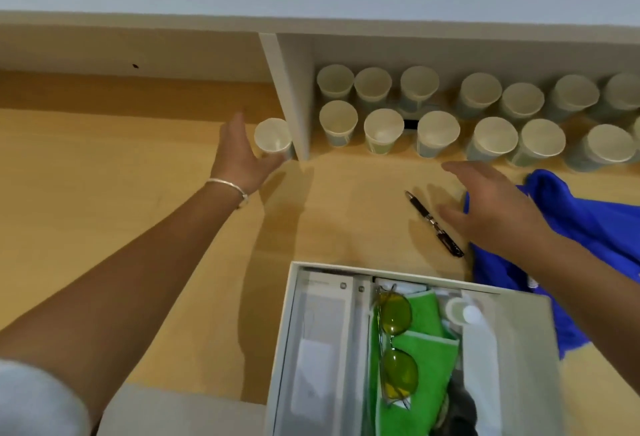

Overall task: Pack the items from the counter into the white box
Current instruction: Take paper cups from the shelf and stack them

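The white box [282,342] sits open at the near edge of the wooden counter [121,227]. It holds yellow-lensed glasses [394,342] on a green cloth [426,311], a white carton [322,345] and a small white bottle [464,312]. A black pen [433,222] lies on the counter beyond the box. My right hand [491,207] hovers open just right of the pen, not touching it. My left hand [242,155] is open beside a single paper cup [273,137], fingers spread at its left side. A blue cloth [588,224] lies under my right forearm.
Two rows of several paper cups [436,134] stand under a white shelf [311,25] at the back right. A white vertical divider [294,96] stands right of the single cup. The counter's left part is bare wood.
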{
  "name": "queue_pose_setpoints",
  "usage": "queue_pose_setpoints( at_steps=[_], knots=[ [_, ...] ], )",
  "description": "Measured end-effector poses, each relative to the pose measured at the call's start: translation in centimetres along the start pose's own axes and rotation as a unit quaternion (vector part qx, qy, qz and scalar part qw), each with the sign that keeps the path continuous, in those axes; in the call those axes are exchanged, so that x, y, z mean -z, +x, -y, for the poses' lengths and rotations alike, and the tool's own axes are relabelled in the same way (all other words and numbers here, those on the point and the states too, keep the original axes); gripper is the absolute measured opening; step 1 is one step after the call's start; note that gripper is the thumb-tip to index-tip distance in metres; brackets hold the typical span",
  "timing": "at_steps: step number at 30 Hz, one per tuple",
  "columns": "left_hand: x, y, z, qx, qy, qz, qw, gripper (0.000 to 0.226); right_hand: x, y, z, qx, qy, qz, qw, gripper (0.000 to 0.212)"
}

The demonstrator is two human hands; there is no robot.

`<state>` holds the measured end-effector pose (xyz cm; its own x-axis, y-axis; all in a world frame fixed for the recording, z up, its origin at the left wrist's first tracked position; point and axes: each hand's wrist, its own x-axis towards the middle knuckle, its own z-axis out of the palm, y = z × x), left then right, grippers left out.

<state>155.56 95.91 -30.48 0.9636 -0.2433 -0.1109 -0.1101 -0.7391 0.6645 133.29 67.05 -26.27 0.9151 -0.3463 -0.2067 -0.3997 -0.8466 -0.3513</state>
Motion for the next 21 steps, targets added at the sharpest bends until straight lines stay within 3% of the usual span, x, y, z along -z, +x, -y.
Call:
queue_pose_setpoints(
  at_steps=[6, 12, 18, 21],
  knots=[
    [-1.4, 3.6, 1.0, -0.032, 0.033, 0.039, 0.998, 0.113, -1.9, 4.3, 2.0, 0.001, -0.017, -0.025, 1.000, 0.069],
    [-2.1, 5.0, 1.4, -0.047, 0.046, 0.058, 0.996, 0.085, -2.8, 8.3, 4.9, 0.018, 0.022, -0.055, 0.998, 0.069],
    [0.3, 1.7, 0.3, -0.020, 0.038, -0.007, 0.999, 0.068, -3.0, 8.6, 5.3, 0.035, 0.018, -0.075, 0.996, 0.066],
    [2.3, -2.7, -1.4, -0.052, 0.037, -0.059, 0.996, 0.067, -2.7, 7.4, 4.2, 0.028, 0.011, -0.060, 0.998, 0.066]
  ],
)
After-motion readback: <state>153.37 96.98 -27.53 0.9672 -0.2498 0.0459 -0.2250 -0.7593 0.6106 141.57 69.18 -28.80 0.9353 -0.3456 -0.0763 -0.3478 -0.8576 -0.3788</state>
